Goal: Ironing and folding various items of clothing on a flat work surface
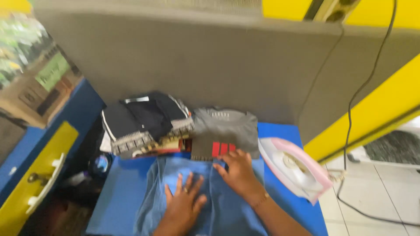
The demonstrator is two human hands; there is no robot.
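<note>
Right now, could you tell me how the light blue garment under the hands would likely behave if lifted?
The light blue garment lies flat with soft creases, so it would probably droop limply. It looks like thin cloth, likely light. Both the left hand and right hand press on it, suggesting it could slide on the blue board.

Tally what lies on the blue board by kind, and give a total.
Light blue garment spread flat under the left hand and right hand: 1
Folded grey shirt: 1
Pile of folded dark clothes, pieces too blurred to count: 1
Pink and white iron: 1
Total: 4
</note>
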